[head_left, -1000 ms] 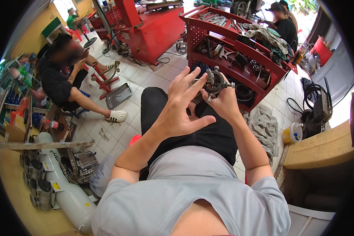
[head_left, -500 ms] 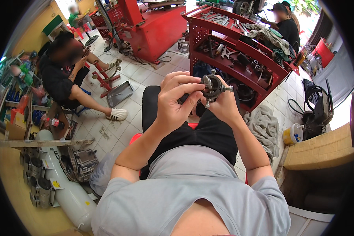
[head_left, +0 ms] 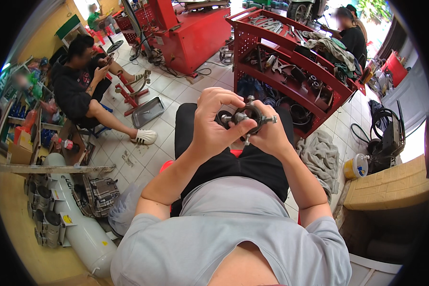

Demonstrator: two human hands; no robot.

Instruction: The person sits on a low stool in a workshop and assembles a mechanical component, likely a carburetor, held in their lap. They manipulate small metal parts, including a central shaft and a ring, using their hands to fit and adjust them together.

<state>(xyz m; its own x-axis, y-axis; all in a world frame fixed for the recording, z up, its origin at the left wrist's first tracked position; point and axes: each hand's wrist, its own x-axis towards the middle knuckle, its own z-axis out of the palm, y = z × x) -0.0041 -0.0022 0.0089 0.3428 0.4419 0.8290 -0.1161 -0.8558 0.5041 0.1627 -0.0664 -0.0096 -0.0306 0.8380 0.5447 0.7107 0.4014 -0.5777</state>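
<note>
Watch-worthy stuff, this: holding from four o'clock, the right hand (head_left: 271, 137) has its grip wrapped on a dark metal ring (head_left: 260, 117) with bolts jutting out, up above the black trousers (head_left: 231, 167)! In at nine comes the left hand (head_left: 211, 121), grip narrow, thumb over the ring's middle; whether it pinches anything, can't tell. Red tool cart (head_left: 267, 81) at one o'clock, grey tray (head_left: 148, 113) at nine.

Red metal tool cart (head_left: 241, 44), silver metal spanners (head_left: 271, 24) on top | grey rectangular tray (head_left: 148, 113) is lying on white tiled floor (head_left: 172, 91)
</note>
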